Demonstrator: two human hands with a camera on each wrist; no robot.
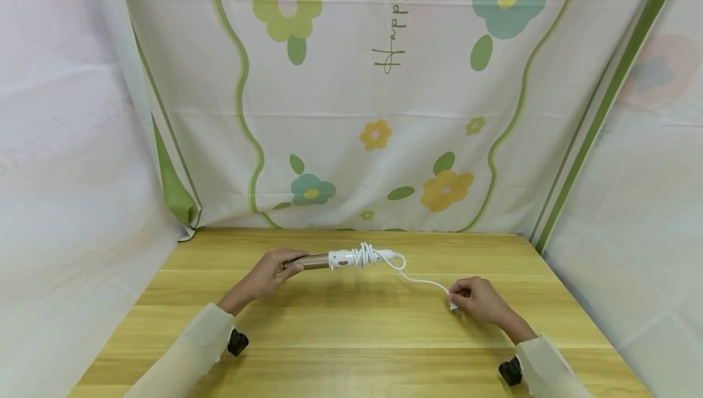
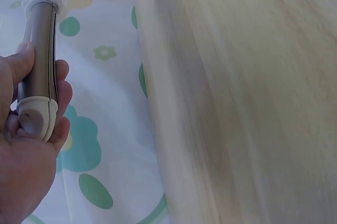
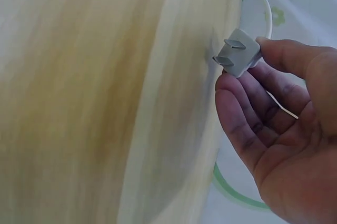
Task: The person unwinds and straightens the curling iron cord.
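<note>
My left hand (image 1: 273,271) grips a curling iron (image 1: 317,262) by its brown-gold barrel, near the white split tip (image 2: 36,116) that shows in the left wrist view. The tool is held roughly level, its white handle (image 1: 343,258) pointing right. Several turns of white cord (image 1: 364,254) wrap around that handle. From there a loose stretch of cord (image 1: 420,280) runs right to the plug. Thumb and fingers of my right hand (image 1: 482,301) pinch this white plug (image 3: 243,54), and its two flat prongs (image 3: 231,43) face outward, away from the palm.
Both hands are over a wooden table (image 1: 340,349). A white flowered cloth (image 1: 329,99) hangs behind its far edge, with pale cloth sides (image 1: 60,202) at left and right. Each wrist carries a small black camera (image 1: 238,342).
</note>
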